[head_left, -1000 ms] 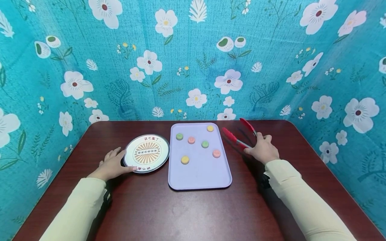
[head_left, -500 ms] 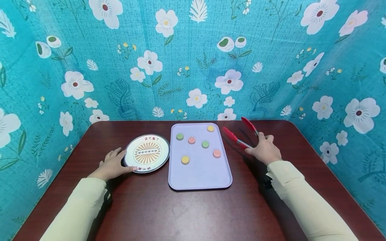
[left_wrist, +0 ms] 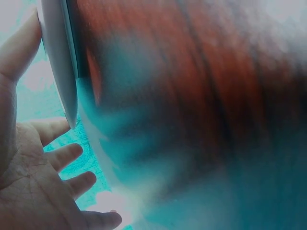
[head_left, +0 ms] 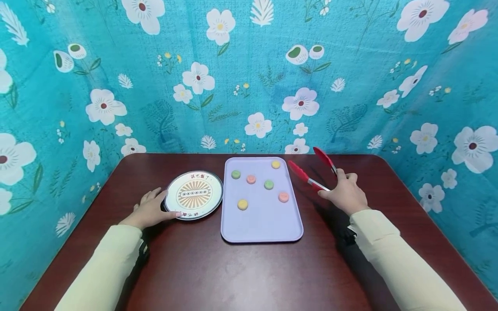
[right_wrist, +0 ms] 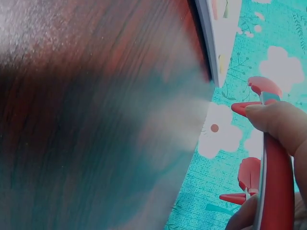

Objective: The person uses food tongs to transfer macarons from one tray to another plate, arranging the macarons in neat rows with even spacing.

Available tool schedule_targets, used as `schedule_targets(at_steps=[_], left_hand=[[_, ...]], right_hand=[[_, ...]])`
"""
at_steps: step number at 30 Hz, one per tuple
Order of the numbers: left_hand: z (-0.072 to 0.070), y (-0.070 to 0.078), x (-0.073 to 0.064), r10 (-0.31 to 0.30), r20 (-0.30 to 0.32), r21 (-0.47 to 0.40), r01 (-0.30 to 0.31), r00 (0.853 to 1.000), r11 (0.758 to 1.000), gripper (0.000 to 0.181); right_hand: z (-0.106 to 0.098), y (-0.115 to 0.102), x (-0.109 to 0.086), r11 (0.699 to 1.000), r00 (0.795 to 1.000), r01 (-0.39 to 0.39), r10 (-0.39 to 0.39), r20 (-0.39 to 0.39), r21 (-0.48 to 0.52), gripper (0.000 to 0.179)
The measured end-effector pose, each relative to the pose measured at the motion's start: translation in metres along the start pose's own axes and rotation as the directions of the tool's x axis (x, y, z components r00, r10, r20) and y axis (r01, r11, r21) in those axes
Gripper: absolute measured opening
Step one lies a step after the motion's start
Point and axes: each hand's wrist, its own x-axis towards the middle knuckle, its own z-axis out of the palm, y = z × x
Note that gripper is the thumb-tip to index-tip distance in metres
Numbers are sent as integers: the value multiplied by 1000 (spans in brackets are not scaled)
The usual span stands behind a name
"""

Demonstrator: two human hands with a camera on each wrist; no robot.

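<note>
At the left of the table, my left hand [head_left: 149, 208] holds the rim of a round white plate [head_left: 214, 196] that has a brown sunburst print. In the left wrist view, thumb and index finger touch the plate's edge [left_wrist: 60, 62] while the other fingers spread apart. My right hand [head_left: 347, 194] grips a pair of tongs [head_left: 318, 185] with red tips, spread apart above the table at the right of the tray. The right wrist view shows a thumb against the tongs' red handle [right_wrist: 278, 187]. Nothing sits between the tong tips.
Between the hands lies a lilac tray [head_left: 260, 226]. Several small round macaron-like pieces lie scattered on it: yellow [head_left: 242, 204], green [head_left: 269, 185] and pink [head_left: 283, 197]. The dark wooden table [head_left: 194, 268] ends at a blue flowered cloth [head_left: 249, 95].
The head view has shifted a little, so everything appears slightly further right. My right hand has moved slightly right, and the tong tips have spread a little wider. The left hand stays at the plate.
</note>
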Motion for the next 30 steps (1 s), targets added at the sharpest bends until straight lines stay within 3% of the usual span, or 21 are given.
schedule_targets(at_steps=[30], left_hand=[[-1,0,5,5,15,10,-5,1000,1000,112]], right_hand=[[5,-13,-12,996,998,68,-69,-3,-51,102]])
